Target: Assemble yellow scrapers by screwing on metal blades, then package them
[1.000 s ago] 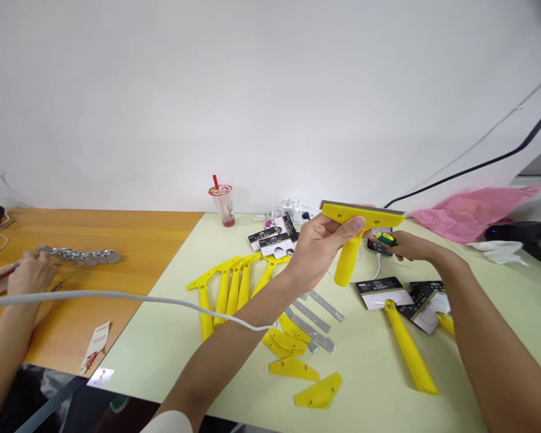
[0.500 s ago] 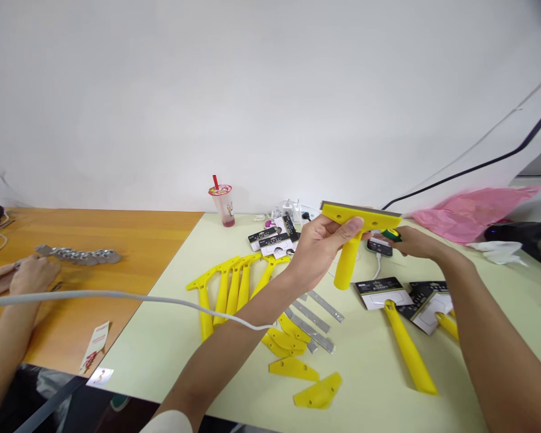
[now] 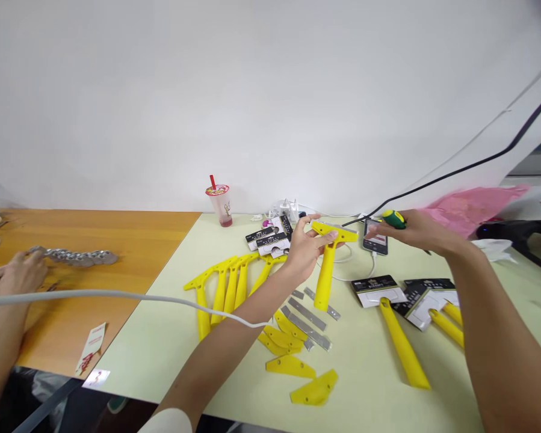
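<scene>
My left hand (image 3: 304,249) is closed around the head of a yellow scraper (image 3: 327,270), held above the table with its handle hanging down. My right hand (image 3: 421,231) is closed on a screwdriver (image 3: 393,219) with a green and yellow handle, to the right of the scraper and apart from it. Most of the screwdriver's shaft is hidden. Below the left hand lie several flat metal blades (image 3: 307,314) and several loose yellow cover plates (image 3: 290,365). A row of yellow scrapers (image 3: 202,307) lies to the left, partly behind my forearm.
Black-and-white cards (image 3: 272,245) lie near the wall beside chargers (image 3: 289,208). A phone (image 3: 375,243) on a cable is below my right hand. Carded scrapers (image 3: 403,343) lie right. A drink cup (image 3: 222,207) stands behind. Another person's hand (image 3: 21,273) works at the left table.
My left hand has lowered the scraper and moved it left, away from my right hand. The screwdriver has come off the scraper's head, and its handle now points up out of my right hand.
</scene>
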Demonstrator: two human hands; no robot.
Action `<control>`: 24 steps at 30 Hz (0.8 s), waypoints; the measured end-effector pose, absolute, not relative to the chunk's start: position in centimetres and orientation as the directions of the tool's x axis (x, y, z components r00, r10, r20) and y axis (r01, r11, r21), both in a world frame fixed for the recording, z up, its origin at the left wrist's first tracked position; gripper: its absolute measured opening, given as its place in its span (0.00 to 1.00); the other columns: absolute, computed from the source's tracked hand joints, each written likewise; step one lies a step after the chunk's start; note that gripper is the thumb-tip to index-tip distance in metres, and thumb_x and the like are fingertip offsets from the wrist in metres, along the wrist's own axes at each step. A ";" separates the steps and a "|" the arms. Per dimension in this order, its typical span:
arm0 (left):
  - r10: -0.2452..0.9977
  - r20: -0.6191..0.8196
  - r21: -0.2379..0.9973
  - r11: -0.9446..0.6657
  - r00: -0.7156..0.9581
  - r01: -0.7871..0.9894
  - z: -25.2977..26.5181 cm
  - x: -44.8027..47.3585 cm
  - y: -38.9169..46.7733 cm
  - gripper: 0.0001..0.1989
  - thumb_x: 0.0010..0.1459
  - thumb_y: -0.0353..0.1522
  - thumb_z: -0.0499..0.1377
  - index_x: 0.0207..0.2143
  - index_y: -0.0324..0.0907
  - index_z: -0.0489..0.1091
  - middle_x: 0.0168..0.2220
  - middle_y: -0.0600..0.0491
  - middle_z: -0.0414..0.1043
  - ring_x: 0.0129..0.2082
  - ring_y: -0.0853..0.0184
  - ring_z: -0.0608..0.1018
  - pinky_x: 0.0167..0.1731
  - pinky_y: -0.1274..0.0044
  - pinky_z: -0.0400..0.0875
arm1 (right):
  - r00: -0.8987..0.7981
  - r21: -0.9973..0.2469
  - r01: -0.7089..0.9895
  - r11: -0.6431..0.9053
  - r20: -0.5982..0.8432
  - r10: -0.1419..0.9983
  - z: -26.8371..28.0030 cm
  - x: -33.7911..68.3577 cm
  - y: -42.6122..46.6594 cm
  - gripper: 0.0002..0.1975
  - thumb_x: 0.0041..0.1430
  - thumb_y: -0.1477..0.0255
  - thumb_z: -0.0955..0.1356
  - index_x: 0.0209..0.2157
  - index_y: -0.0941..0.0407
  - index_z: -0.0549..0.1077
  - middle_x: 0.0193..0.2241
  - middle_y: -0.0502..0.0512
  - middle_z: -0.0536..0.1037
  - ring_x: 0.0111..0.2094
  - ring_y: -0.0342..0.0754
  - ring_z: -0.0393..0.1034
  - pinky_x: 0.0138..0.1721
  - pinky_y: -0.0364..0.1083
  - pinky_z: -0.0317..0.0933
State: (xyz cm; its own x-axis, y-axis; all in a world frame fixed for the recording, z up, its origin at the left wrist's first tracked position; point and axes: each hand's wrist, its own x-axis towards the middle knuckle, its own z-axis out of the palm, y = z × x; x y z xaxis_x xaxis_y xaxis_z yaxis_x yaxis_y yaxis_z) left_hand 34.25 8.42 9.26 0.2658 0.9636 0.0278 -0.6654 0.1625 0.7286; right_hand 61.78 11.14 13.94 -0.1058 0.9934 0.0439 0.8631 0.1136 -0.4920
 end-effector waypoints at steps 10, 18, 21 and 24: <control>0.948 0.076 0.819 0.118 0.310 -0.561 9.0 34.7 7.9 0.43 0.36 0.32 0.86 0.49 0.46 0.65 0.42 0.53 0.82 0.42 0.60 0.86 0.53 0.58 0.82 | -0.386 -0.659 0.678 0.326 0.058 0.921 16.1 56.9 8.6 0.31 0.55 0.38 0.77 0.37 0.53 0.81 0.29 0.51 0.77 0.32 0.48 0.64 0.33 0.47 0.56; 0.940 0.100 0.883 0.067 0.325 -0.465 8.6 34.4 8.6 0.36 0.43 0.37 0.84 0.48 0.44 0.68 0.38 0.55 0.78 0.38 0.64 0.84 0.51 0.61 0.83 | -0.265 -0.669 0.712 0.213 0.025 0.964 15.9 57.3 8.8 0.37 0.48 0.35 0.78 0.39 0.55 0.85 0.27 0.53 0.78 0.30 0.48 0.63 0.31 0.49 0.55; 0.932 0.117 0.920 0.028 0.342 -0.392 9.2 33.5 9.1 0.31 0.48 0.41 0.82 0.47 0.41 0.73 0.40 0.50 0.79 0.41 0.62 0.84 0.51 0.58 0.84 | -0.212 -0.644 0.741 0.189 0.042 0.976 16.3 57.5 8.7 0.39 0.45 0.33 0.78 0.39 0.55 0.86 0.29 0.55 0.80 0.31 0.50 0.66 0.32 0.49 0.58; 0.915 0.114 0.929 0.039 0.388 -0.367 9.8 32.6 9.6 0.27 0.49 0.40 0.82 0.47 0.40 0.77 0.41 0.48 0.81 0.41 0.60 0.85 0.51 0.55 0.84 | -0.200 -0.650 0.735 0.191 0.061 0.978 16.6 57.4 8.4 0.41 0.43 0.32 0.78 0.39 0.56 0.86 0.30 0.56 0.82 0.32 0.51 0.67 0.32 0.50 0.59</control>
